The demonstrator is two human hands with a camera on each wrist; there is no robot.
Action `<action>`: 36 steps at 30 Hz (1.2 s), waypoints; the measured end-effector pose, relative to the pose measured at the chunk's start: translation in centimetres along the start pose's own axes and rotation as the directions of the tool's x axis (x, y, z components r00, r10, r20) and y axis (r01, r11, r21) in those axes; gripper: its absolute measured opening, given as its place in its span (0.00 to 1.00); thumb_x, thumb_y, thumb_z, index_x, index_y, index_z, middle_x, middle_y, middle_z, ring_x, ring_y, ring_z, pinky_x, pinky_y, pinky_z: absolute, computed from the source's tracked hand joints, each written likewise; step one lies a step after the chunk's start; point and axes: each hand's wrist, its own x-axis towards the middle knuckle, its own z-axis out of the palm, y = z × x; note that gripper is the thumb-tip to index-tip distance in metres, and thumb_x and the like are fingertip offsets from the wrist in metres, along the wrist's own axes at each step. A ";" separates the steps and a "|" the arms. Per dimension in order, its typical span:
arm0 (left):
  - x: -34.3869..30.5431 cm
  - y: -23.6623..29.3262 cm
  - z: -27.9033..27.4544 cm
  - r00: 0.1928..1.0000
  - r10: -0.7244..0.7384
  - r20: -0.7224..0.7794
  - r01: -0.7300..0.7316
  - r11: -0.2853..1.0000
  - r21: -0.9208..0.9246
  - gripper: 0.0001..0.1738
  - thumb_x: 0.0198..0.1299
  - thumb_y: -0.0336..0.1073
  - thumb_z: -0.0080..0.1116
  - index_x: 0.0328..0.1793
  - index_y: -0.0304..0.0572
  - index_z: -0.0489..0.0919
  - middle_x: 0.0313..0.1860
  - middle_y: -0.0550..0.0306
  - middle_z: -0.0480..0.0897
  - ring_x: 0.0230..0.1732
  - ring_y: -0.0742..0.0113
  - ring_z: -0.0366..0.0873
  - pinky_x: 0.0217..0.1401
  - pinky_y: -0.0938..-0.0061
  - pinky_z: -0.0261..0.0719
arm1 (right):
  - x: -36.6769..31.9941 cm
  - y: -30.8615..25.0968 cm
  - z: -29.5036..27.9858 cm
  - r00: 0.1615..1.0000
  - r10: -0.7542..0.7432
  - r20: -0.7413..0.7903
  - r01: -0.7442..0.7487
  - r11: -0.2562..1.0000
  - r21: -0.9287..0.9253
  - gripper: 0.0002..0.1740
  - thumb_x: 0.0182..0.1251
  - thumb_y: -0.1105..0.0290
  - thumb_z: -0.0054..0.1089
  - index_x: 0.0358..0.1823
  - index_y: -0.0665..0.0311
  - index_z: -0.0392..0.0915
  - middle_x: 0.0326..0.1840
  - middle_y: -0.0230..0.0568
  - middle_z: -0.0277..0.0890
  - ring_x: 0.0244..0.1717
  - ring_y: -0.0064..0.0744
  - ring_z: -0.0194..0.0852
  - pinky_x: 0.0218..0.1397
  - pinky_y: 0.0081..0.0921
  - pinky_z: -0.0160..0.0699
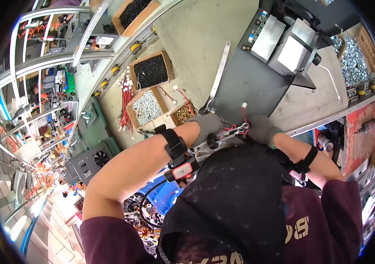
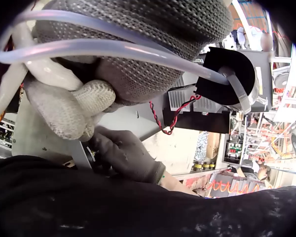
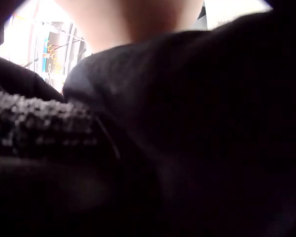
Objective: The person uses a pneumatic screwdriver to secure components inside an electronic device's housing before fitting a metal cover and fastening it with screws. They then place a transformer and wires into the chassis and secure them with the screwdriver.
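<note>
In a grey knit glove, my left hand (image 1: 208, 127) is curled round a thick white tube (image 2: 52, 71), thumb and fingers pinching it. A loop of translucent tubing (image 2: 113, 49) passes in front of this hand to a black round part (image 2: 232, 74) with a metal band. Twisted red and black wires (image 2: 175, 121) hang below; in the head view they end in a white connector (image 1: 244, 105). My right hand (image 1: 260, 128), in a darker glove, grips a flat grey metal piece (image 2: 80, 154) close to my body. Dark cloth fills most of the right wrist view, hiding that hand's fingers.
Boxes of black screws (image 1: 151, 71), silver screws (image 1: 147, 108) and brass pieces (image 1: 184, 113) stand to the left, beside red wires (image 1: 127, 103). A metal strip (image 1: 220, 70) lies on the bench. Metal housings (image 1: 291, 50) stand at the back right; a blue bin (image 1: 161, 193) is below.
</note>
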 end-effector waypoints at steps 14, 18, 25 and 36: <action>-3.7 3.8 -1.8 0.942 0.287 0.172 -0.321 0.627 0.710 0.13 0.56 0.38 0.58 0.45 0.46 0.83 0.34 0.52 0.84 0.29 0.54 0.80 0.32 0.62 0.75 | -1.2 -0.9 -3.3 0.998 -0.053 0.023 0.052 0.998 0.019 0.19 0.67 0.55 0.42 0.43 0.59 0.79 0.43 0.52 0.78 0.47 0.55 0.75 0.49 0.45 0.72; -2.1 4.0 -1.2 0.962 0.214 0.169 -0.269 0.645 0.715 0.11 0.55 0.40 0.58 0.39 0.46 0.85 0.31 0.50 0.84 0.31 0.53 0.81 0.34 0.63 0.75 | -0.5 0.5 -2.7 0.973 -0.232 0.009 0.232 0.973 0.000 0.15 0.65 0.60 0.48 0.43 0.61 0.77 0.42 0.52 0.78 0.44 0.56 0.74 0.47 0.44 0.72; -3.9 7.5 -3.3 0.918 0.196 0.344 -0.389 0.292 0.873 0.14 0.50 0.37 0.60 0.45 0.46 0.84 0.40 0.50 0.85 0.39 0.52 0.83 0.41 0.62 0.81 | 0.7 -5.0 -3.3 0.817 -0.564 -0.120 0.576 0.785 0.227 0.30 0.55 0.57 0.67 0.55 0.67 0.71 0.54 0.48 0.75 0.49 0.47 0.74 0.52 0.34 0.72; -13.2 0.1 -11.2 0.624 0.088 -0.777 -0.011 0.995 0.104 0.24 0.50 0.28 0.55 0.56 0.51 0.77 0.55 0.50 0.78 0.57 0.53 0.75 0.57 0.65 0.74 | 3.0 -5.9 -3.1 0.980 -0.165 0.109 0.042 0.711 0.702 0.12 0.62 0.70 0.53 0.44 0.65 0.77 0.30 0.32 0.76 0.30 0.21 0.70 0.33 0.23 0.72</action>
